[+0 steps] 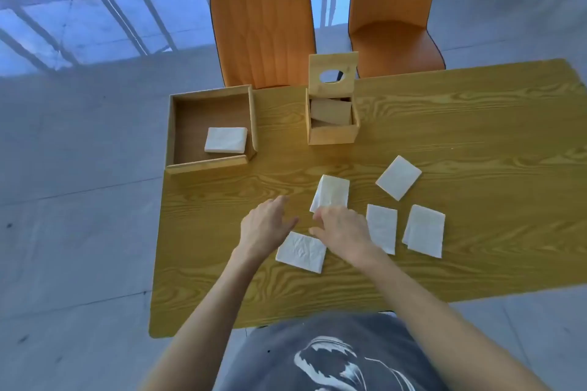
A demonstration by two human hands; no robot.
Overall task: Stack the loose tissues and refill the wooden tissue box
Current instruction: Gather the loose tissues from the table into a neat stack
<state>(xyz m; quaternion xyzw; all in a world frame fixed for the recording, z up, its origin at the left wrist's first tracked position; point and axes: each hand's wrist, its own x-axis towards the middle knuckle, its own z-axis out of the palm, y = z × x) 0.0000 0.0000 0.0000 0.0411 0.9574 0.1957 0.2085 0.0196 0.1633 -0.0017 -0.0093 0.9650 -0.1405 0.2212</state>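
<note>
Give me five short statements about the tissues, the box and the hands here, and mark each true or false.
1. The tissue box has its lid raised. True.
2. The tray holds no tissues. False: a tissue stack lies in it.
3. The right hand touches a folded tissue. True.
4. The left hand grips a tissue. False: it holds nothing.
5. Both chairs are blue. False: the chairs are orange.

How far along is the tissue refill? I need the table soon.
Done: the wooden tissue box has its lid open, and one tissue stack sits in the tray. In hand: the right hand lifts one folded tissue; the left hand is empty. Left: four loose tissues, none boxed.
</note>
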